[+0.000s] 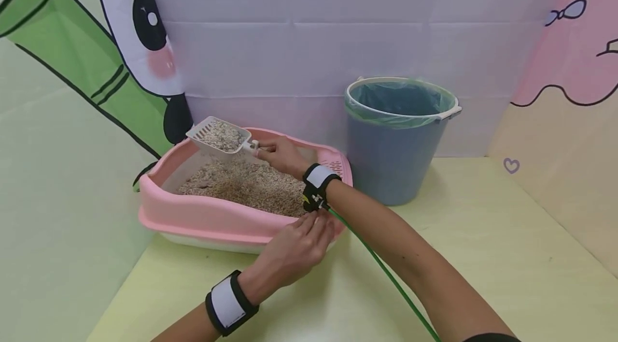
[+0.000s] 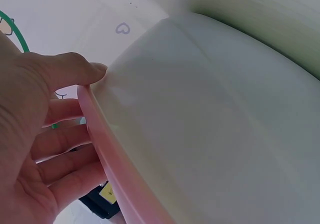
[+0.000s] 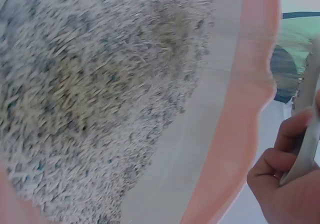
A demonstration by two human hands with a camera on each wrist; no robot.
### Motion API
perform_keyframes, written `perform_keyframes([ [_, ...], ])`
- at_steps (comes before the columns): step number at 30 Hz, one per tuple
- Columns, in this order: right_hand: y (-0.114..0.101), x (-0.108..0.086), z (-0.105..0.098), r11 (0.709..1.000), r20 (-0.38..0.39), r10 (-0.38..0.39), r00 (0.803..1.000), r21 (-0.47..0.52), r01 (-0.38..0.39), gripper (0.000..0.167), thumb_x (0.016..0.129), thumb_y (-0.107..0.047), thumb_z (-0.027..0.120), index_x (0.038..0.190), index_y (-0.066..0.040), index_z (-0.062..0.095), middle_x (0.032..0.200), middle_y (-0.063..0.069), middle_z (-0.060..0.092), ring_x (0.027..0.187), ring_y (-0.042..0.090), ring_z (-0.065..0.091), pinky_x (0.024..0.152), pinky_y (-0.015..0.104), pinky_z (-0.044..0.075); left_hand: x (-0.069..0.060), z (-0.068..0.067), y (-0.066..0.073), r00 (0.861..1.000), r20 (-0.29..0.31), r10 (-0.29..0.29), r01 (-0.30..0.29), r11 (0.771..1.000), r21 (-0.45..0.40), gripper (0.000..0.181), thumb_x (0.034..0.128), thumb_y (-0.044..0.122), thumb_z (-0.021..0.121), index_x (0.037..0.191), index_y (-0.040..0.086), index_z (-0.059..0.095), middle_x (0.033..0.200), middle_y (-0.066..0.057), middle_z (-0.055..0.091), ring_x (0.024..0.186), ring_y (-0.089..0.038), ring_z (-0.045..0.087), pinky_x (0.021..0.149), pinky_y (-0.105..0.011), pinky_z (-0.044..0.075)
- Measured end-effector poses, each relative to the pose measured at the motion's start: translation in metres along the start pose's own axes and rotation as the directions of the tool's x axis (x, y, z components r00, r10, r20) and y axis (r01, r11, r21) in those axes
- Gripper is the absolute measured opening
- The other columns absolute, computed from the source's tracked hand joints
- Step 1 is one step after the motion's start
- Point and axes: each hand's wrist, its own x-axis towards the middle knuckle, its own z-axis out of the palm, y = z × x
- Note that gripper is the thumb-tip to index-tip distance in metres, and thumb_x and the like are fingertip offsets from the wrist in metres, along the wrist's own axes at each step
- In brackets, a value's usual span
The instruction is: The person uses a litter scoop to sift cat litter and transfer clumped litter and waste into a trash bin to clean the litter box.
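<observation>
The work seems to be about in the middle. The scoop already carries a good heap of litter, and it is in the air above the far left part of the pink litter box. Below the scoop there is a thin haze, so I suppose that small grains are falling through its slots. The load is not yet emptied out, and much litter lies in the box, with a darker, yellowish patch which the right wrist view shows more closely. The bin with a green liner stands on the surface just beside the box; I cannot see how deep the liner is filled.

The right hand reaches far forward, over the box, and its fingers are bent firmly around the handle of the scoop. The right forearm comes from the lower right and passes near the left hand, with the right wrist a little beyond it. The left hand is at the near side of the box, toward its right end; the left wrist view shows the pink edge gripped between its thumb and its other fingers. Whether this hand lifts the box or only steadies it, I cannot tell.
</observation>
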Motion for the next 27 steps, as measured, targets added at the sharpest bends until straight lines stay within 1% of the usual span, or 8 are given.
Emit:
perform_keyframes([
  [2, -0.006, 0.0, -0.001, 0.999, -0.033, -0.01, 0.999, 0.045, 0.011, 0.044, 0.107, -0.026, 0.062, 0.15, -0.014, 0.059, 0.125, 0.02, 0.074, 0.062, 0.01, 0.044, 0.055, 0.024, 0.036, 0.0, 0.0, 0.0, 1.0, -0.004, -0.002, 0.002, 1.0, 0.006, 0.033, 0.1015, 0.019, 0.056, 0.125, 0.001, 0.071, 0.118, -0.015, 0.075, 0.111, -0.024, 0.076, 0.098, -0.031, 0.063],
  [8, -0.019, 0.003, -0.002, 0.987, -0.129, 0.018, 0.991, 0.161, 0.004, 0.045, 0.108, -0.025, 0.06, 0.15, -0.013, 0.058, 0.128, 0.021, 0.071, 0.07, 0.013, 0.046, 0.056, 0.024, 0.032, -0.001, -0.001, 0.0, 1.0, -0.012, -0.007, 0.007, 1.0, 0.006, 0.032, 0.1017, 0.019, 0.057, 0.125, 0.001, 0.07, 0.121, -0.016, 0.075, 0.116, -0.026, 0.076, 0.098, -0.031, 0.063],
  [9, -0.02, 0.004, -0.002, 0.983, -0.147, 0.028, 0.989, 0.184, -0.001, 0.046, 0.108, -0.024, 0.06, 0.152, -0.013, 0.057, 0.133, 0.019, 0.07, 0.071, 0.012, 0.048, 0.056, 0.024, 0.031, -0.001, -0.001, 0.0, 1.0, -0.01, -0.006, 0.006, 1.0, 0.008, 0.033, 0.1017, 0.02, 0.057, 0.125, 0.001, 0.07, 0.122, -0.015, 0.076, 0.115, -0.026, 0.076, 0.097, -0.031, 0.063],
  [11, -0.022, 0.006, -0.002, 0.972, -0.189, 0.045, 0.981, 0.234, 0.0, 0.046, 0.107, -0.024, 0.061, 0.152, -0.013, 0.056, 0.127, 0.017, 0.073, 0.072, 0.012, 0.049, 0.056, 0.024, 0.028, -0.001, -0.002, 0.0, 1.0, -0.007, -0.006, 0.006, 1.0, 0.01, 0.033, 0.1005, 0.023, 0.06, 0.124, 0.002, 0.071, 0.122, -0.015, 0.076, 0.112, -0.025, 0.077, 0.094, -0.03, 0.064],
  [15, -0.024, 0.009, -0.001, 0.947, -0.273, 0.042, 0.961, 0.317, 0.049, 0.047, 0.106, -0.024, 0.063, 0.151, -0.014, 0.057, 0.099, 0.006, 0.071, 0.07, 0.012, 0.048, 0.056, 0.025, 0.026, -0.001, -0.003, 0.002, 1.0, 0.016, -0.011, 0.011, 1.0, -0.004, 0.035, 0.0984, 0.026, 0.067, 0.125, 0.003, 0.07, 0.122, -0.013, 0.076, 0.11, -0.023, 0.077, 0.092, -0.029, 0.064],
  [20, -0.027, 0.011, -0.001, 0.911, -0.346, 0.012, 0.938, 0.391, 0.133, 0.047, 0.106, -0.023, 0.064, 0.151, -0.011, 0.057, 0.089, -0.005, 0.067, 0.074, 0.011, 0.055, 0.059, 0.022, 0.037, -0.002, -0.004, 0.002, 0.999, 0.041, -0.022, 0.023, 1.0, -0.02, 0.035, 0.097, 0.025, 0.072, 0.126, 0.005, 0.071, 0.123, -0.012, 0.076, 0.11, -0.021, 0.077, 0.092, -0.029, 0.064],
  [24, -0.032, 0.006, -0.015, 0.931, -0.358, -0.015, 0.934, 0.336, 0.144, 0.046, 0.105, -0.022, 0.065, 0.149, -0.011, 0.059, 0.086, -0.006, 0.066, 0.072, 0.008, 0.056, 0.06, 0.02, 0.04, -0.001, -0.004, 0.001, 0.999, 0.034, 0.0, 0.0, 1.0, 0.0, 0.035, 0.0979, 0.024, 0.069, 0.127, 0.005, 0.071, 0.124, -0.014, 0.075, 0.111, -0.023, 0.077, 0.094, -0.03, 0.064],
  [27, -0.034, 0.0, -0.033, 0.978, -0.296, -0.034, 0.955, 0.187, 0.093, 0.045, 0.104, -0.025, 0.066, 0.147, -0.012, 0.062, 0.089, 0.003, 0.07, 0.067, 0.011, 0.052, 0.057, 0.023, 0.036, -0.004, -0.004, 0.001, 0.999, 0.038, 0.009, -0.009, 1.0, 0.011, 0.034, 0.0982, 0.024, 0.068, 0.126, 0.005, 0.072, 0.126, -0.015, 0.075, 0.11, -0.024, 0.077, 0.095, -0.032, 0.064],
])
